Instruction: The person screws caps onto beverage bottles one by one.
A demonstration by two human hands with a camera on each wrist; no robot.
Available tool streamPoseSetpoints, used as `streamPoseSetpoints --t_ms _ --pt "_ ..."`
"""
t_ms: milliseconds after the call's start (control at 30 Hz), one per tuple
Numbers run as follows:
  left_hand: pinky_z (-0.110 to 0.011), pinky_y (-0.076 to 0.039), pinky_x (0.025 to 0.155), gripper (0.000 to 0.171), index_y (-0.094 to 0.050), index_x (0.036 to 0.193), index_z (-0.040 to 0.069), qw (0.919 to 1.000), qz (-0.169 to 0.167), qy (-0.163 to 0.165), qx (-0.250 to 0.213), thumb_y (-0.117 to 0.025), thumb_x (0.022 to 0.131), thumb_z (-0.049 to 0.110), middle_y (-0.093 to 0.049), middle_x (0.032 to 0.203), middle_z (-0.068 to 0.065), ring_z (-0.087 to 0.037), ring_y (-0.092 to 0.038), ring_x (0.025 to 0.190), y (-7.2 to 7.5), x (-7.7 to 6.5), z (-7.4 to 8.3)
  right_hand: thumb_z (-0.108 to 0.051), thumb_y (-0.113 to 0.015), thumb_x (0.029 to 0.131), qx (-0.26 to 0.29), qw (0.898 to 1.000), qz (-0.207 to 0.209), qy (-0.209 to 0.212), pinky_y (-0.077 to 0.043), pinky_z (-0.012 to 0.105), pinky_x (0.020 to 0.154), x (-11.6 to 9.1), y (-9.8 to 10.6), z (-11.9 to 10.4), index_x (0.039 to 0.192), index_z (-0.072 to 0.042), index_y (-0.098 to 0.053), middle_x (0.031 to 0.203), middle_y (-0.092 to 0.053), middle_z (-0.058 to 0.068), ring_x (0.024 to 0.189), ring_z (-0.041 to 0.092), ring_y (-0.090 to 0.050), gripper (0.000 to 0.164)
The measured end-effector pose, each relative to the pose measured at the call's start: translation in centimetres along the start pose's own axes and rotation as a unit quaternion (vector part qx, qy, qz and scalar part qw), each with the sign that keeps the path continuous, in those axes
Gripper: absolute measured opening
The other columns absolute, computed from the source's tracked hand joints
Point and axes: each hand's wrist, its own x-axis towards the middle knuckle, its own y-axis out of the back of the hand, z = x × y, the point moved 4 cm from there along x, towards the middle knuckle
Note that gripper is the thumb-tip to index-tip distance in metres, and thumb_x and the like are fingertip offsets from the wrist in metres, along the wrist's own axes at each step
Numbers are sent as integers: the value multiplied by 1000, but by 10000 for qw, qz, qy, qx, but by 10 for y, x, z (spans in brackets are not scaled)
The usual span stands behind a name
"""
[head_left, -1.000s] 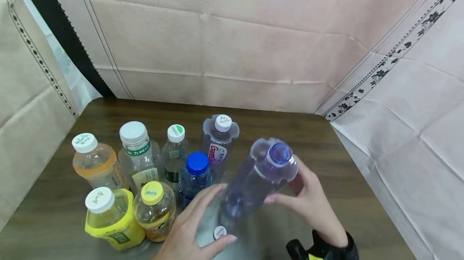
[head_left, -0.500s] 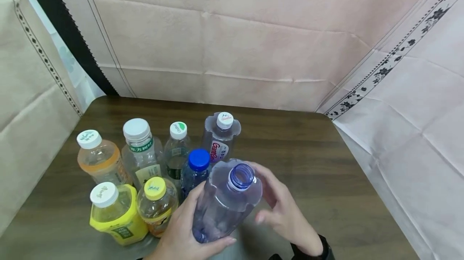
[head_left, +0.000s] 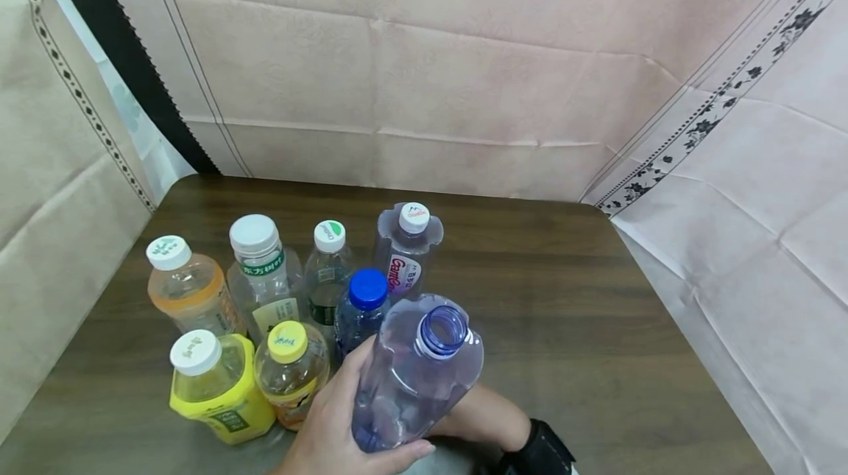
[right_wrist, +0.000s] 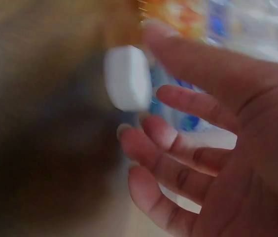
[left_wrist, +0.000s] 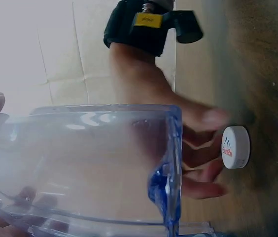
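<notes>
My left hand (head_left: 331, 423) grips a clear bluish plastic bottle (head_left: 414, 386). This bottle is tilted, its bare neck pointing up and to the right. Its base fills much of the left wrist view. A loose white bottle cap (left_wrist: 236, 147) with printing lies on the table. Just beside that cap is my right hand (left_wrist: 163, 94), its fingers loosely bent and spread. In the right wrist view the thumb and fingertips come close to the cap; blur hides whether they touch. Most of my right hand is hidden behind the bottle in the head view.
Several capped bottles stand on the left and middle of the table (head_left: 596, 328): a yellow-wrapped one (head_left: 225, 401), a yellow-capped one (head_left: 291, 379), a blue-capped one (head_left: 361, 317) and a white-capped one (head_left: 407, 247) at the back. A light cloth (head_left: 411, 85) hangs behind.
The bottle has moved left and toward me, from my right hand into my left. My right hand has let go and moved down behind it, near the cap.
</notes>
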Motion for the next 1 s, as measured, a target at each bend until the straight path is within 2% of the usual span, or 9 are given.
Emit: streamPoseSetpoints --t_ms 133,233,300,400,500,567,733,833,1000 --pt "-59 -48 95 95 -32 141 40 9999 -46 -116 -37 -84 64 55 -54 136 6 -22 -56 119 -1 1 1 -39 -58 95 -429 9987 214 192 -47 17 78 -1 -9 -2 104 -20 -62 97 -60 -13 88 -1 -53 22" --pt "-59 -48 95 94 -33 141 40 9999 -53 -152 -50 -84 64 55 -54 136 7 -22 -56 119 -2 1 0 -40 -56 96 -318 9991 247 100 -47 17 76 -2 -9 0 104 -21 -62 96 -60 -13 87 -1 -53 22" --pt "-59 -48 95 94 -33 141 39 9999 -69 -91 -39 -84 63 54 -55 136 6 -22 -56 119 -3 2 -1 -41 -58 95 -117 9993 339 113 -48 19 79 -4 -3 1 108 -22 -62 100 -61 -13 90 0 -55 24" --pt "-61 -47 94 95 -33 141 39 9998 -140 151 20 -84 62 56 -55 136 4 -23 -56 119 -5 4 -4 -37 -67 90 -10 9941 912 595 -52 23 84 -9 18 -1 119 -20 -60 109 -65 -9 97 3 -59 34" --pt "-63 -47 93 96 -33 141 39 9988 -259 413 63 -84 62 58 -53 137 3 -24 -56 120 -7 6 -6 -24 -77 83 -130 9732 1709 1530 -54 28 87 -19 50 -11 122 -14 -61 111 -68 0 100 10 -64 44" --pt "-63 -47 93 97 -32 142 39 9980 -363 515 66 -83 62 58 -52 139 3 -26 -55 121 -8 7 -8 -14 -79 79 -118 9575 2062 2011 -55 28 84 -28 71 -20 120 -11 -63 107 -69 4 98 12 -65 44" --pt "-65 -45 94 99 -32 144 34 9965 -567 586 167 -83 63 59 -50 143 -1 -28 -54 123 -11 11 -11 11 -71 77 558 9375 2440 2418 -55 23 79 -51 112 -46 121 1 -61 103 -67 8 91 11 -63 46" --pt "-64 -45 95 99 -32 144 34 9968 -608 434 283 -82 63 60 -50 143 -2 -29 -54 123 -11 12 -11 17 -64 79 937 9209 2670 2681 -54 21 79 -64 130 -64 121 9 -59 110 -66 10 92 13 -61 43" --pt "-60 -48 93 95 -30 145 43 9964 -654 -325 426 -78 66 64 -48 144 5 -26 -54 123 -12 11 -7 13 -61 85 1012 8960 2653 3415 -51 22 86 -74 146 -95 121 14 -56 115 -65 15 101 19 -61 36"
